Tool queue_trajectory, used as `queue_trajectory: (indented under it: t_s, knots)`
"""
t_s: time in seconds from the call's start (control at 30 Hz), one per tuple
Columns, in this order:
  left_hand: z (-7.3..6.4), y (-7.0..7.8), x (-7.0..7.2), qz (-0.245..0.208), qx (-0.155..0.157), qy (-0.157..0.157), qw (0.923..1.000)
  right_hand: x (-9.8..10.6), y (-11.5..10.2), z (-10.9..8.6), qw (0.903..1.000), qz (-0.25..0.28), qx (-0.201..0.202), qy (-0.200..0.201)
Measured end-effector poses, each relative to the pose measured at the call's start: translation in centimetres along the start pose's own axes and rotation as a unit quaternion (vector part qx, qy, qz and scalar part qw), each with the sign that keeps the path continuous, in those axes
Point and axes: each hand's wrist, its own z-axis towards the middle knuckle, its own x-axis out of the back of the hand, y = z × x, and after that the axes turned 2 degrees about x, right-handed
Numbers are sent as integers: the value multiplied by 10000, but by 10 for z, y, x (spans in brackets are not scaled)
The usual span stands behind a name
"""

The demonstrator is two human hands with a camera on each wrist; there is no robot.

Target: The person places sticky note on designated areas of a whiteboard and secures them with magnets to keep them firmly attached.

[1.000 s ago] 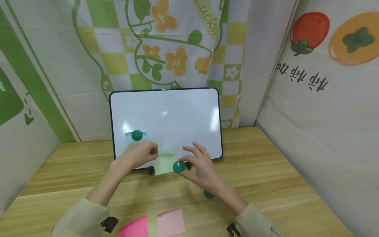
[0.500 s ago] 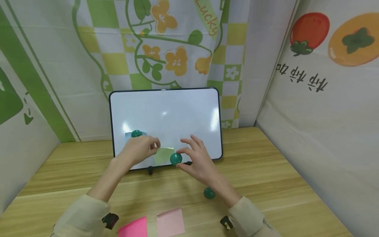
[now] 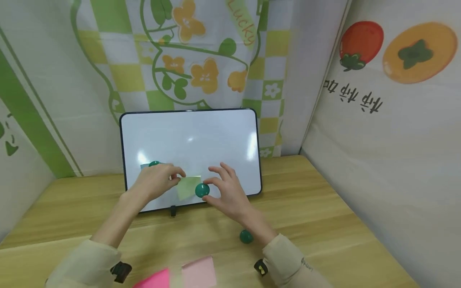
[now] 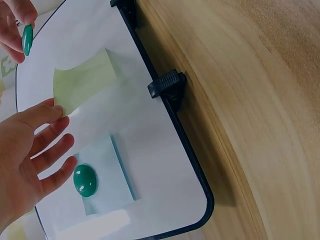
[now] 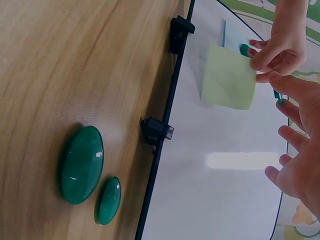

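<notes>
Left hand pinches green note, now raised before whiteboard; right hand holds green magnet near. Note apparently unfastened.

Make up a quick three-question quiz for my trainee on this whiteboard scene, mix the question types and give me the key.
1. What does the left hand pinch?
2. True or false: the right hand holds a pink sticky note.
3. Which sticky note has a magnet on it? A) hot pink B) light blue C) pale pink

Key: 1. The light green sticky note. 2. False; a green magnet. 3. B, the light blue sticky note.
</notes>
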Motion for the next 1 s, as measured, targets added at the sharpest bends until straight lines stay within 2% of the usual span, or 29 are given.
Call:
queue_trajectory:
  t_s: [0.17, 0.33, 0.7, 1.0]
  knots:
    - [2, -2, -10, -51, -112, 146, 9998, -8, 0, -2, 9998, -166, -96, 68]
    - [6, -1, -16, 3, -38, 263, 9996, -10, 2, 2, 9995, -285, 66, 92]
    - [22, 3, -8, 214, 28, 677, 9975, -14, 10, 25, 9977, -683, 20, 13]
    - [26, -5, 1, 321, 191, 854, 9956, -17, 7, 43, 9963, -834, 171, -117]
